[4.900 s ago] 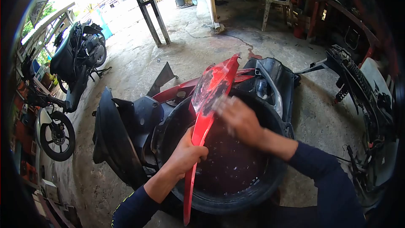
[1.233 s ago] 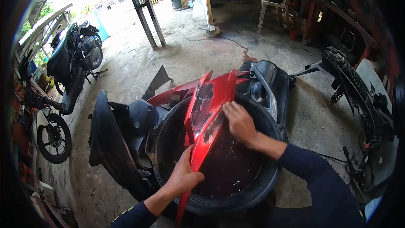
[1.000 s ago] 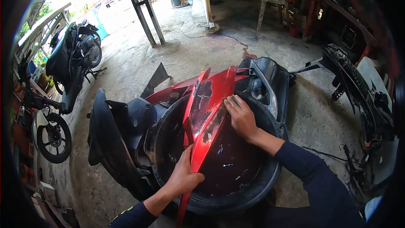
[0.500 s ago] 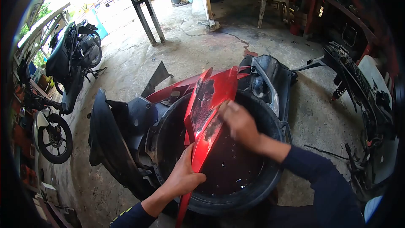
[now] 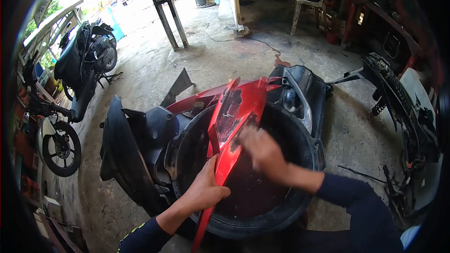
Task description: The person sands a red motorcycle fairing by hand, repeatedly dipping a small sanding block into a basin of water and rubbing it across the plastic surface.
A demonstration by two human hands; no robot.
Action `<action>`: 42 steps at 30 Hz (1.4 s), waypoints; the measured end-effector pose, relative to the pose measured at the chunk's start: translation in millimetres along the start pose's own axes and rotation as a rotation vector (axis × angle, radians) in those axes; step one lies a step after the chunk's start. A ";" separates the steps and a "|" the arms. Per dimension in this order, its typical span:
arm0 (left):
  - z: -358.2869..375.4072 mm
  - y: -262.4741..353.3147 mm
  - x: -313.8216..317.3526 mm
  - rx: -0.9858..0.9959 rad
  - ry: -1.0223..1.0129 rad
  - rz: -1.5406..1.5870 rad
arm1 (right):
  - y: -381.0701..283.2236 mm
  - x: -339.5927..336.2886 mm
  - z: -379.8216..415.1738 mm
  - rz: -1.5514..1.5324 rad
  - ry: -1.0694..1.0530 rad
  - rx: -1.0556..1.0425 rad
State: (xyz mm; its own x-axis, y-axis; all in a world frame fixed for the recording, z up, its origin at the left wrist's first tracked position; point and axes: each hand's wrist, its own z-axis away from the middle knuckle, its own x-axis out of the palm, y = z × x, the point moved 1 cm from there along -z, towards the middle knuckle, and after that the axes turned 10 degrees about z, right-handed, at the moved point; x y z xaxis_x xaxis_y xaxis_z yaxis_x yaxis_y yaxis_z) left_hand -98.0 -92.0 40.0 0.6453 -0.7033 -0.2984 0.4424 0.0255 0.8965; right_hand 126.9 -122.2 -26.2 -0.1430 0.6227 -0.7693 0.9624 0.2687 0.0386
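A red motorcycle fairing panel (image 5: 253, 94) slants across a round black tub (image 5: 307, 185) of dark liquid. Dark patches show on its face where the red finish is gone. My left hand (image 5: 206, 188) is closed around the panel's narrow lower part, thumb on the right side. On the panel's right edge, beside a dark patch, my right hand (image 5: 263, 147) presses with curled fingers. Those fingers are blurred, and whatever may be beneath them is hidden.
Black plastic body panels (image 5: 124, 145) lie left of the tub, with another dark panel (image 5: 304, 89) behind it. A motorcycle (image 5: 86, 56) is parked at left. A stripped frame (image 5: 398, 107) stands at right, and a plastic chair (image 5: 309, 3) at the back.
My right hand has slid down along the panel's edge, toward me. The left hand keeps its hold. The whole view has shifted slightly.
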 end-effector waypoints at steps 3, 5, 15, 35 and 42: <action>1.4 -3.9 5.8 -0.005 0.037 -0.042 | -9.2 -23.8 7.1 -0.164 -0.002 -0.134; 0.9 -4.7 7.8 -0.004 0.038 -0.059 | 28.9 13.4 0.9 -0.108 -0.043 0.089; 0.9 -10.4 10.3 0.053 0.020 -0.124 | -6.9 -12.8 7.6 0.014 -0.151 -0.053; 5.1 -47.9 23.6 0.111 -0.004 -0.270 | -25.2 -10.0 -9.8 -0.148 0.035 -0.318; 3.3 -46.3 20.9 0.080 -0.016 -0.354 | -12.4 -13.4 -20.4 -0.023 -0.031 -0.320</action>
State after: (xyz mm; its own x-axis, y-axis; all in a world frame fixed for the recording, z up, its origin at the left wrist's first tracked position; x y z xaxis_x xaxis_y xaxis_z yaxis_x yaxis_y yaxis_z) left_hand -107.1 -110.2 -6.7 0.4509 -0.6698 -0.5900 0.5860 -0.2765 0.7617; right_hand 112.2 -118.9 -3.3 -0.1519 0.5928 -0.7909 0.8369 0.5029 0.2162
